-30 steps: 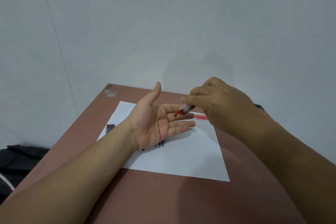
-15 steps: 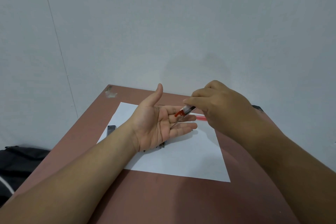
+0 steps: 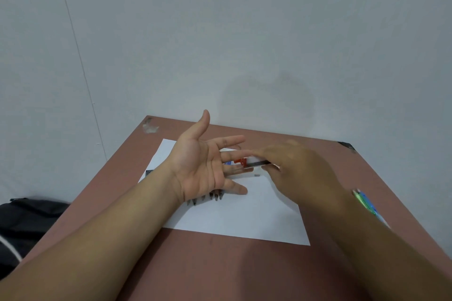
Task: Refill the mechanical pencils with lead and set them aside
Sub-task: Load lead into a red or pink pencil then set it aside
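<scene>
My left hand [image 3: 205, 168] lies palm up with straight, spread fingers above a white paper sheet [image 3: 244, 217]. My right hand [image 3: 300, 173], blurred, pinches a clear lead tube with a red cap [image 3: 253, 162] and holds its red end over my left fingers. Several mechanical pencils [image 3: 208, 198] lie on the sheet under my left hand, with only their metal tips showing. A small grey piece [image 3: 256, 175] lies on the paper near the tube. More pencils, green and blue [image 3: 365, 204], lie on the table right of my right forearm.
The brown table [image 3: 220, 264] stands against a grey wall. A small black object [image 3: 148, 172] sits at the paper's left edge. A black bag [image 3: 27, 220] lies on the floor to the left. The table's far right corner has a black cap [image 3: 346, 145].
My right hand has dropped lower and slid right, and the tube now lies nearly level. My left fingers have spread wider. The green and blue pencils have come into view at right.
</scene>
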Demonstrator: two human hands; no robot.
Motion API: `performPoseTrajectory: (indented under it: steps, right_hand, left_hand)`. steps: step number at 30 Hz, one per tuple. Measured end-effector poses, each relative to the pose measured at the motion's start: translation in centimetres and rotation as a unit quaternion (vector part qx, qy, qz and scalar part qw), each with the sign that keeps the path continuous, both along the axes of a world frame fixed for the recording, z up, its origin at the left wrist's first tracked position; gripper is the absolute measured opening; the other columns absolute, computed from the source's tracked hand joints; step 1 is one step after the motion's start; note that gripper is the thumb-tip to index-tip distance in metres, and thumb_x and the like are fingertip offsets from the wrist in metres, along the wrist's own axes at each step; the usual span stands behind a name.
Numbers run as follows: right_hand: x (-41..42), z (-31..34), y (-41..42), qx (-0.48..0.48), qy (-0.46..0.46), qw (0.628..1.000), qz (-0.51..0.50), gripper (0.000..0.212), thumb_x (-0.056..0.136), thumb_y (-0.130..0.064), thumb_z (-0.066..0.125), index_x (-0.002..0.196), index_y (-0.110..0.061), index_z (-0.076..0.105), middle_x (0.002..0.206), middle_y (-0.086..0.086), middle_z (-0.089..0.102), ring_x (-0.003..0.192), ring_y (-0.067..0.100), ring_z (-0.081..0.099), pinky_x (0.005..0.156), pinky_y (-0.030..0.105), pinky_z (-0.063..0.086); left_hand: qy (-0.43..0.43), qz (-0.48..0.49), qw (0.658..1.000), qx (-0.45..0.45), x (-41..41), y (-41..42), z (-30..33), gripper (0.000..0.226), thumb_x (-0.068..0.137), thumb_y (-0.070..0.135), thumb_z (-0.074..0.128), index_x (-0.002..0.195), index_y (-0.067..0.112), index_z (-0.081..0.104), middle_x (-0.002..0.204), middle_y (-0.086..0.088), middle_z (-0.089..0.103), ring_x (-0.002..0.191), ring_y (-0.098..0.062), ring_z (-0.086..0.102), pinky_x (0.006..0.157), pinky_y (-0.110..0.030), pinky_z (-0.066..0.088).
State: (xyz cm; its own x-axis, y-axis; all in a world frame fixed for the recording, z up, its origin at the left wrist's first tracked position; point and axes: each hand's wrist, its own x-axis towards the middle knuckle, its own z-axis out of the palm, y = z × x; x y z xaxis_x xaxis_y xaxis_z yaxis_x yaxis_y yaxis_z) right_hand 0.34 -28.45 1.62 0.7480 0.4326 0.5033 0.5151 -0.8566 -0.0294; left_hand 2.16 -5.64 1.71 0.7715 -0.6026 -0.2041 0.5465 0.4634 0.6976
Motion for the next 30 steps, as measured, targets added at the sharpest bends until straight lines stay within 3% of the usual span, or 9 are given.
performPoseTrajectory:
  steps: [7,10,13,15,18,19,21,25,30]
  right_hand:
    - [-0.5,-1.4,0.3,0.126,0.096,0.986,-0.056,0.043,0.092,-0.024,0.071,0.126,-0.049,0.065,0.117,-0.025,0.069,0.107,0.006,0.059,0.090,0.027,0.049]
    - [-0.7,-1.4,0.1,0.191,0.129,0.970,-0.073,0.041,0.092,-0.023,0.071,0.124,-0.049,0.067,0.112,-0.030,0.067,0.103,-0.002,0.060,0.090,0.022,0.049]
    - [-0.8,-1.3,-0.3,0.233,0.143,0.957,-0.093,0.040,0.092,-0.025,0.070,0.123,-0.050,0.067,0.107,-0.033,0.066,0.103,-0.004,0.060,0.090,0.020,0.049]
    - [-0.9,-1.2,-0.5,0.246,0.147,0.953,-0.102,0.040,0.092,-0.026,0.071,0.122,-0.052,0.066,0.103,-0.038,0.064,0.102,-0.005,0.060,0.090,0.018,0.048]
    - [-1.3,-0.9,-0.8,0.252,0.138,0.952,-0.107,0.037,0.092,-0.024,0.072,0.120,-0.049,0.068,0.098,-0.036,0.063,0.099,-0.003,0.059,0.089,0.018,0.047]
    - [-1.4,-0.8,-0.9,0.256,0.133,0.952,-0.107,0.038,0.092,-0.023,0.072,0.121,-0.048,0.069,0.102,-0.033,0.065,0.101,-0.002,0.060,0.089,0.019,0.048]
    - [-1.4,-0.6,-0.9,0.257,0.126,0.952,-0.107,0.038,0.092,-0.022,0.072,0.122,-0.046,0.069,0.110,-0.026,0.070,0.102,0.002,0.062,0.091,0.022,0.050]
    - [-1.4,-0.7,-1.1,0.243,0.119,0.957,-0.102,0.038,0.092,-0.021,0.072,0.121,-0.044,0.070,0.112,-0.024,0.071,0.105,0.004,0.063,0.093,0.027,0.051]
    - [-1.3,-1.0,-1.1,0.222,0.118,0.963,-0.099,0.038,0.092,-0.022,0.071,0.122,-0.045,0.069,0.112,-0.025,0.070,0.106,0.002,0.061,0.094,0.026,0.050]
  left_hand:
    - [0.007,0.027,0.999,-0.018,-0.1,0.3,0.4,0.092,0.083,0.080,0.052,0.137,0.005,0.059,0.139,-0.025,0.058,0.127,-0.050,0.055,0.103,-0.076,0.036]
    - [-0.031,0.044,0.998,0.014,-0.2,0.2,0.6,0.085,0.087,0.075,0.049,0.136,0.006,0.059,0.136,-0.021,0.062,0.122,-0.042,0.061,0.098,-0.061,0.049]
    - [-0.093,0.102,0.987,0.079,-0.5,-0.2,0.9,0.065,0.094,0.058,0.052,0.131,0.006,0.062,0.126,-0.018,0.068,0.104,-0.034,0.070,0.082,-0.045,0.059]
    - [-0.168,0.154,0.959,0.169,-0.8,-0.4,1.0,0.046,0.098,0.046,0.055,0.124,0.009,0.067,0.116,-0.014,0.073,0.088,-0.027,0.070,0.066,-0.034,0.059]
    - [-0.288,0.218,0.866,0.345,-1.0,-0.6,0.8,0.019,0.096,0.034,0.064,0.102,0.019,0.074,0.092,0.001,0.076,0.068,-0.012,0.059,0.054,-0.022,0.047]
    - [-0.309,0.230,0.842,0.378,-1.0,-0.7,0.7,0.013,0.094,0.033,0.067,0.096,0.022,0.075,0.086,0.003,0.075,0.063,-0.006,0.057,0.054,-0.019,0.045]
    - [-0.328,0.239,0.825,0.394,-1.1,-0.9,0.5,0.009,0.092,0.032,0.071,0.090,0.025,0.075,0.081,0.002,0.073,0.057,0.001,0.056,0.059,-0.017,0.045]
    - [-0.334,0.245,0.815,0.404,-1.1,-1.2,0.2,0.008,0.090,0.032,0.074,0.085,0.026,0.076,0.080,0.004,0.074,0.069,-0.001,0.066,0.072,-0.023,0.053]
    - [-0.333,0.249,0.818,0.399,-1.2,-1.4,0.1,0.007,0.090,0.030,0.074,0.084,0.026,0.076,0.076,0.006,0.074,0.070,-0.002,0.067,0.073,-0.023,0.052]
